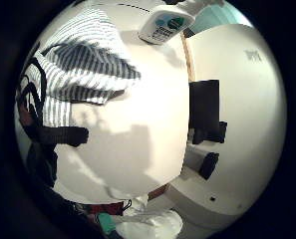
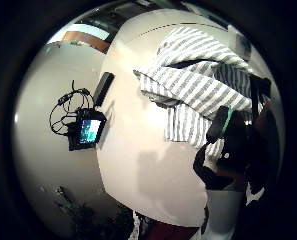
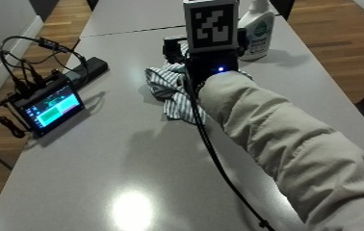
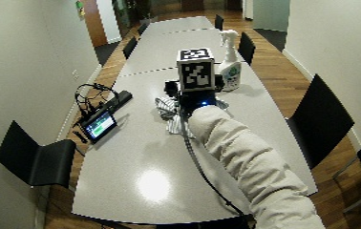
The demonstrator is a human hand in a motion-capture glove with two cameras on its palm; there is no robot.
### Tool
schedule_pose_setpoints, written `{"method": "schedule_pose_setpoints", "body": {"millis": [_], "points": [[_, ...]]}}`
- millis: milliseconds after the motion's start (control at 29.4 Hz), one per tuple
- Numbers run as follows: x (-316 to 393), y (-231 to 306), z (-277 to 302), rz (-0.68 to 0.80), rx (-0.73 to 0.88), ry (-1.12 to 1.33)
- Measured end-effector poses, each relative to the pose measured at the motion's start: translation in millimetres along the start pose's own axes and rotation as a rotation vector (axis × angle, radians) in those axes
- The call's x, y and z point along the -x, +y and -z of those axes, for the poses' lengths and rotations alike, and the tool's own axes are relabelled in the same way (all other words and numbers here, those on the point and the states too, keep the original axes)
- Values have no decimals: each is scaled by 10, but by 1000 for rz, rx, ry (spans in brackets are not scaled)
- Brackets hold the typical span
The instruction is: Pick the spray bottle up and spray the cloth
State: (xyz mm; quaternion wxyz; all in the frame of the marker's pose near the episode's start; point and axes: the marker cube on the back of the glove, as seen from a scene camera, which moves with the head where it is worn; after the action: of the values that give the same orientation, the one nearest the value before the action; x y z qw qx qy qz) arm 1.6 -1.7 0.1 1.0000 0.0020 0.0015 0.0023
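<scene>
A white spray bottle (image 3: 257, 31) with a green and blue label stands upright at the far right of the grey table (image 3: 105, 168). A crumpled grey-and-white striped cloth (image 3: 166, 86) lies in the middle of the table. My gloved right hand (image 3: 198, 72) hovers above the cloth's near right part, at the end of a cream sleeve, and holds nothing. The little finger side palm view has the cloth (image 1: 82, 69), the bottle (image 1: 163, 25) beyond it, and a black gloved finger (image 1: 63, 134) reaching out over bare tabletop. The bottle stands about a hand's width past my hand.
A small lit monitor (image 3: 47, 106) with a tangle of cables sits at the table's left edge. A flat black box (image 3: 89, 67) lies just beyond it. Black chairs (image 4: 320, 119) stand along both long sides of the table.
</scene>
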Motion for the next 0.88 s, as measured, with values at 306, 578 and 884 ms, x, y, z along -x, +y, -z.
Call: {"method": "schedule_pose_setpoints", "body": {"millis": [306, 578, 884], "points": [[-19, -3, -44, -13, 29, 13], [-94, 44, -106, 2, 53, -36], [-979, 305, -17, 85, -94, -708]]}}
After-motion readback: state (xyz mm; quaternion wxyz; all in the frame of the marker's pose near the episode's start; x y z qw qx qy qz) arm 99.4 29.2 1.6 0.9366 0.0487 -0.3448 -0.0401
